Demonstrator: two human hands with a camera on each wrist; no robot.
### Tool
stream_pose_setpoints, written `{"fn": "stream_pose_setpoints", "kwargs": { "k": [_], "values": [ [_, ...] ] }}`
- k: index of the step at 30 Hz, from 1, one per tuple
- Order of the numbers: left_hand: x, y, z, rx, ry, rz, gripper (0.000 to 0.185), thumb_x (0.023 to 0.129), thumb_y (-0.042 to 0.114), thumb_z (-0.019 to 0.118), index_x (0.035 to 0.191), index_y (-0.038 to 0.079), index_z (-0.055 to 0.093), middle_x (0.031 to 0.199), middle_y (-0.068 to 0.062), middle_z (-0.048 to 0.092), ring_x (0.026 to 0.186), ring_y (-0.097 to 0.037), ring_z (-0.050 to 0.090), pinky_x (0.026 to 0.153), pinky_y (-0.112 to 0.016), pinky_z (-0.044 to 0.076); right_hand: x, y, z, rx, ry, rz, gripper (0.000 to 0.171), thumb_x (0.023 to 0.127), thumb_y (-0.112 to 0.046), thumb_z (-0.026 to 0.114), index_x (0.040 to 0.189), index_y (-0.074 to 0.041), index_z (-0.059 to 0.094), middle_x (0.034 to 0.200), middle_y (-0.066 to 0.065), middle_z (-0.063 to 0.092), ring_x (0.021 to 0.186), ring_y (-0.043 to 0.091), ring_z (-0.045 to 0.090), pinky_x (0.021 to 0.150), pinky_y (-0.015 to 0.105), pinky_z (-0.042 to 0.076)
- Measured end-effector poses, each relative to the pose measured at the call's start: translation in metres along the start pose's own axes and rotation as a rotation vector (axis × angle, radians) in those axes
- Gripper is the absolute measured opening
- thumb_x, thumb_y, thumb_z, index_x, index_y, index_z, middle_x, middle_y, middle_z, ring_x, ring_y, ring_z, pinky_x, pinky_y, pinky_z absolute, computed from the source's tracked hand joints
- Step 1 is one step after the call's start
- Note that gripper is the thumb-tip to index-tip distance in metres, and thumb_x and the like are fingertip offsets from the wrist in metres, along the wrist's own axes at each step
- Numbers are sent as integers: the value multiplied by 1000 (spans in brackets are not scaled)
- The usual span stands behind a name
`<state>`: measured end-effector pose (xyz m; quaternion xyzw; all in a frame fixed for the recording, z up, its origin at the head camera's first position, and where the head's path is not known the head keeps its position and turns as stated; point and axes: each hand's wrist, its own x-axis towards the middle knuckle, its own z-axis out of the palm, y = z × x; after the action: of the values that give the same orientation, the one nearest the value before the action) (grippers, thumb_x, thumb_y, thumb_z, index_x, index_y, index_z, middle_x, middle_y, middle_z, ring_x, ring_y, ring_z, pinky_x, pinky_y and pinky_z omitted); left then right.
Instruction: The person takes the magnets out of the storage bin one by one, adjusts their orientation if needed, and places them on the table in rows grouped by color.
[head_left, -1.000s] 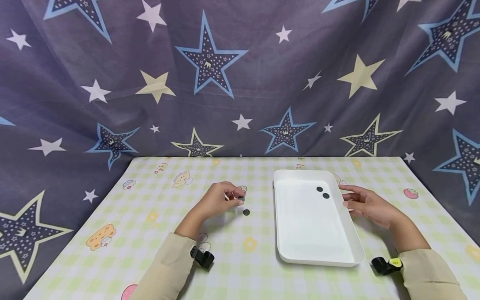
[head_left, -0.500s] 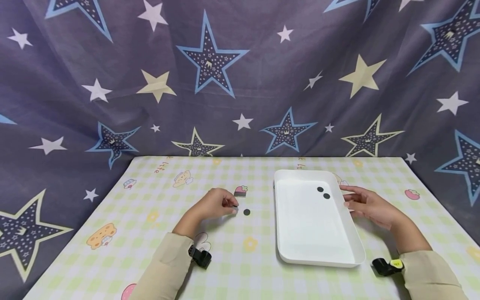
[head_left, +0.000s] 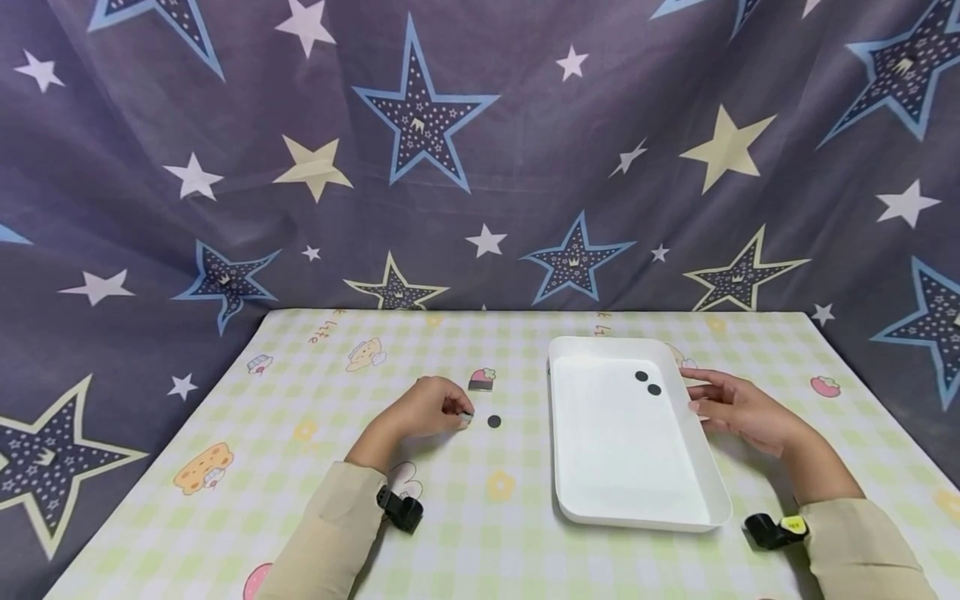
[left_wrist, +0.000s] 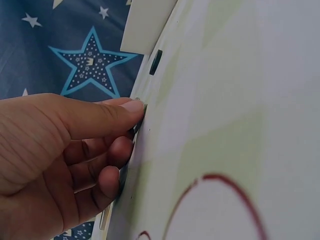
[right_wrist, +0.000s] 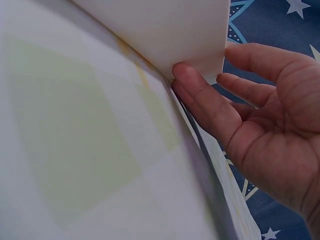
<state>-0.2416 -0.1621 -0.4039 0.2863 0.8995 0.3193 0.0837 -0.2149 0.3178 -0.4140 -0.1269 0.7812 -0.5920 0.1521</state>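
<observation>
In the head view my left hand (head_left: 431, 407) pinches a small dark piece (head_left: 467, 417) between thumb and fingertips, low over the table. The fingers cover most of it, so its full shape is hidden. A black disc (head_left: 494, 422) lies on the cloth just right of those fingertips; the left wrist view shows the same black disc (left_wrist: 156, 62) beyond the thumb. Behind the hand lies a small dark rectangular strip (head_left: 481, 386). My right hand (head_left: 738, 414) touches the right outer wall of the white tray (head_left: 626, 517), its fingers extended. Two black discs (head_left: 648, 383) are inside, near the back.
A checked green-and-white cloth (head_left: 315, 533) with printed cartoon figures covers the table. Behind it hangs a dark curtain (head_left: 525, 150) with stars. Each wrist carries a black camera (head_left: 401, 509).
My left hand has drawn back left and toward me with the dark piece, uncovering the dark strip. The piece has been turned in the fingertips. The right hand and tray have stayed put.
</observation>
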Motion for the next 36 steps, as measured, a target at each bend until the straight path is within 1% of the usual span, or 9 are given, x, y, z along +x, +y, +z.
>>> {"fn": "stream_pose_setpoints", "kwargs": {
  "k": [5, 9, 14, 19, 22, 27, 30, 36],
  "values": [
    [1, 0, 0, 12, -9, 15, 8, 84, 3, 76, 90, 8, 75, 83, 3, 67, 71, -7, 58, 67, -26, 50, -1, 0, 0, 7, 1, -9, 65, 99, -10, 56, 150, 9, 20, 137, 39, 32, 103, 6, 58, 83, 33, 55],
    [1, 0, -1, 15, -5, 12, 10, 83, 3, 77, 91, 9, 75, 84, 3, 67, 72, -8, 57, 68, -26, 49, -1, 0, -1, 6, 0, -8, 66, 99, -10, 56, 150, 9, 19, 138, 39, 32, 103, 6, 57, 83, 34, 55],
    [1, 2, -3, 2, 34, 5, 12, 82, 4, 77, 93, 9, 75, 87, 2, 66, 75, -9, 57, 70, -27, 50, 1, -1, -1, 3, -3, -6, 67, 99, -11, 56, 150, 9, 18, 137, 38, 32, 103, 7, 56, 83, 35, 55],
    [1, 4, -4, -24, 76, 16, 12, 83, 4, 76, 95, 7, 75, 87, 0, 66, 75, -11, 57, 68, -28, 51, 2, -2, -1, -1, -5, -9, 67, 99, -11, 56, 150, 9, 18, 138, 39, 32, 103, 6, 57, 83, 35, 55],
    [1, 5, -5, -57, 90, 15, 12, 84, 5, 76, 96, 6, 75, 89, -1, 66, 75, -11, 58, 66, -27, 51, 1, -2, -1, -1, -3, -8, 67, 99, -10, 57, 150, 10, 18, 137, 39, 32, 102, 6, 57, 82, 35, 56],
    [1, 7, -5, -108, 109, 10, 15, 85, 3, 74, 99, 2, 73, 96, -7, 67, 78, -13, 60, 61, -27, 52, 1, -2, -1, 2, -4, -11, 66, 99, -10, 57, 150, 10, 18, 137, 40, 32, 102, 7, 58, 83, 34, 55],
    [2, 8, -4, -120, 120, 10, 16, 85, 3, 74, 101, 1, 73, 100, -10, 68, 81, -14, 61, 60, -27, 52, 1, -1, -1, 4, -7, -14, 66, 99, -10, 56, 150, 10, 18, 137, 40, 31, 103, 7, 58, 83, 34, 55],
    [4, 11, -2, -126, 141, 18, 17, 85, 4, 75, 101, 1, 73, 98, -8, 69, 79, -14, 61, 60, -26, 51, 0, 0, 0, 4, -7, -11, 66, 100, -11, 56, 150, 10, 19, 137, 39, 32, 103, 6, 58, 83, 33, 55]
  ]
}}
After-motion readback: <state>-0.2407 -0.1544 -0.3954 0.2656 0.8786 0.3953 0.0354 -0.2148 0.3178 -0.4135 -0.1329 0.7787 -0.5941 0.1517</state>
